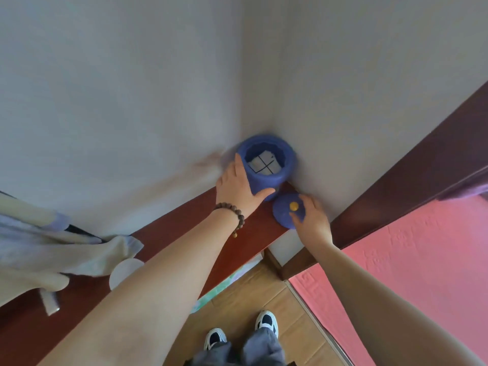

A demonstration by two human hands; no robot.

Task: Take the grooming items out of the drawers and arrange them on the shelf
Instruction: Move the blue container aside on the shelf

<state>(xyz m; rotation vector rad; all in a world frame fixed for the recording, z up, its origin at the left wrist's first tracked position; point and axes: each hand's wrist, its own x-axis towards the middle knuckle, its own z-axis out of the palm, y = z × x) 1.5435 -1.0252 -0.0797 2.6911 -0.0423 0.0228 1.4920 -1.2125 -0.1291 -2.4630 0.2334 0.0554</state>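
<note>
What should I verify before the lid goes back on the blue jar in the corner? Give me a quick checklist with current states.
1. Blue jar steadied: ok, left hand wraps its side.
2. Lid in hand: ok, right hand grips its edge; yellow knob faces up.
3. Jar mouth clear: ok, opening is uncovered, only a white piece with black cross lines shows inside.
4. Jar seated on the shelf: cannot tell, its base is hidden by the hand.
5. Room around jar: not ok, it sits tight against both walls.
6. Grooming items inside: cannot tell.
</note>
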